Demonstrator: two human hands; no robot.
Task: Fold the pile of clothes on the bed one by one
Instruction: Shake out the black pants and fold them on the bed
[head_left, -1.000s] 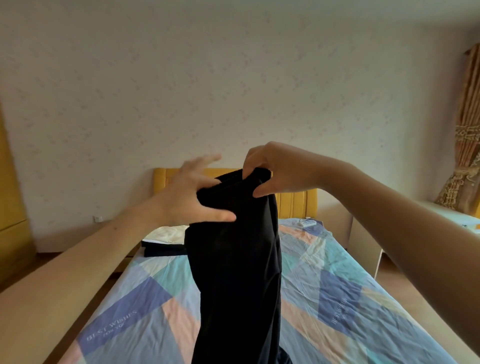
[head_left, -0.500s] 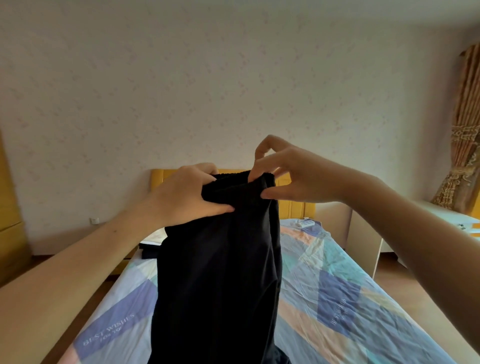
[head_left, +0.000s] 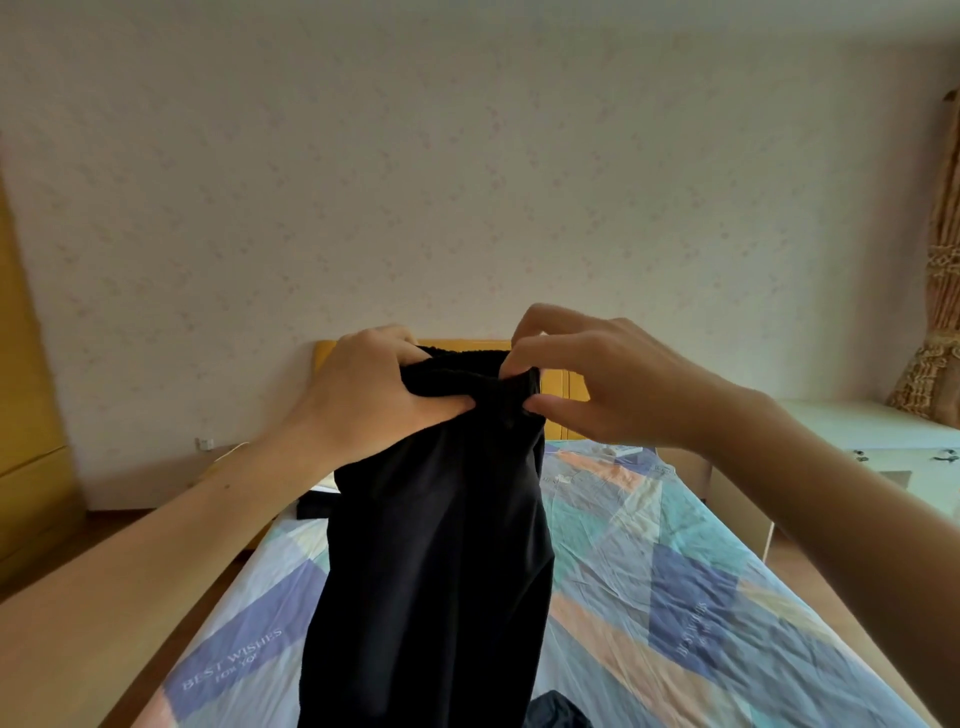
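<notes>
the bed (head_left: 675, 597), under a patchwork sheet, runs back to a yellow headboard (head_left: 563, 387). a black garment (head_left: 436, 561) hangs above it, held up by its gathered top edge and reaching down past the frame's bottom. the left hand (head_left: 363, 400) grips that edge with curled fingers and thumb; the right hand (head_left: 597, 379) pinches it just beside. a dark cloth (head_left: 558, 713) lies on the sheet below.
</notes>
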